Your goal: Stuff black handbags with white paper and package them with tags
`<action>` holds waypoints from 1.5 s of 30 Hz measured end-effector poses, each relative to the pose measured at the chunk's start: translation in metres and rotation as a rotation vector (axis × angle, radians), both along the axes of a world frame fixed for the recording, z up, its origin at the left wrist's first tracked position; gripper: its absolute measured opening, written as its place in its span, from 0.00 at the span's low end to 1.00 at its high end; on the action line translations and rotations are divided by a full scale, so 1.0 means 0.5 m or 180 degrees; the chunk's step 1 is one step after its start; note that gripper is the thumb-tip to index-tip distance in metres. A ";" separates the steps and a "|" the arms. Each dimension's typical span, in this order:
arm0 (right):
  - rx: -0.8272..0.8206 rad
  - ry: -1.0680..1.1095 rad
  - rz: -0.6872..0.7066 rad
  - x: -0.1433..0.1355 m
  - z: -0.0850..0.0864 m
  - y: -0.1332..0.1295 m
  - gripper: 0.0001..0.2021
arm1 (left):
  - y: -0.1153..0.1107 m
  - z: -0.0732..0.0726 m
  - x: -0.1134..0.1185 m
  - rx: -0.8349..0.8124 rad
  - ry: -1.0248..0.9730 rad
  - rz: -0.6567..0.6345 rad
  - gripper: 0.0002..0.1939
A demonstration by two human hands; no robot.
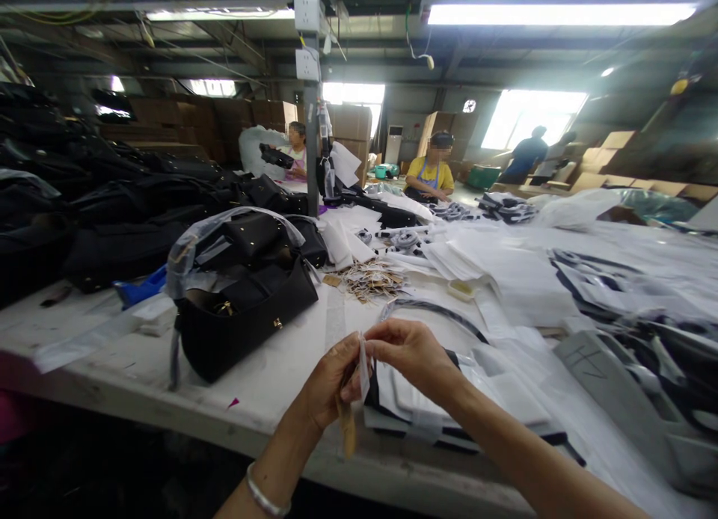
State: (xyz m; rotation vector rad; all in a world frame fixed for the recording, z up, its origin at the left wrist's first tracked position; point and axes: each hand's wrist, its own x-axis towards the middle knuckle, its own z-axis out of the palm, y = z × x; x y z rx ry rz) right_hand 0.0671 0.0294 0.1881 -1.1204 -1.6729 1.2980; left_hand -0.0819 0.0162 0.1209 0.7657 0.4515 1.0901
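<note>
Close together over the table's front edge, my left hand (330,384) and my right hand (412,354) both pinch a thin whitish strip (364,366). A tan tag (347,429) hangs below the fingers of my left hand. To the left, a black handbag (247,321) with gold hardware stands on the white table (224,407), its handle wrapped in clear film. Beneath and beyond my right hand lies a flat black item with white sheets (476,399). A pile of tan tags with strings (373,280) sits behind my hands.
Black bags (112,212) are heaped at the left, near a blue object (140,289). White sheets (505,272) and wrapped black straps cover the right side. A post (312,130) rises at the table's middle. A person in yellow (431,176) sits across; others are farther back.
</note>
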 end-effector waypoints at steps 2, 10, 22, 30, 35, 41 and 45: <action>-0.0037 -0.0084 0.0011 0.004 -0.005 0.004 0.09 | -0.005 0.003 0.000 0.0199 0.0357 0.0169 0.21; 0.1298 -0.1643 -0.0048 0.046 0.046 0.016 0.06 | -0.002 -0.005 -0.057 0.0914 0.1721 0.0201 0.19; 0.1042 -0.1417 0.0289 0.057 0.113 -0.011 0.05 | -0.019 0.119 -0.012 0.1800 0.2071 0.0675 0.13; 0.0557 -0.0307 0.0042 0.073 0.160 -0.020 0.06 | -0.031 0.095 -0.018 0.1324 0.2437 0.0031 0.03; 0.0269 -0.0142 0.0218 0.073 0.158 -0.026 0.06 | -0.038 0.118 -0.024 0.1432 0.2088 -0.0222 0.21; 0.0033 -0.0022 0.0409 0.073 0.139 -0.026 0.05 | -0.045 0.146 -0.009 0.1432 0.1342 -0.0210 0.20; 0.0061 -0.0050 0.0312 0.075 0.134 -0.030 0.05 | -0.049 0.135 -0.022 0.1584 0.0626 -0.0413 0.40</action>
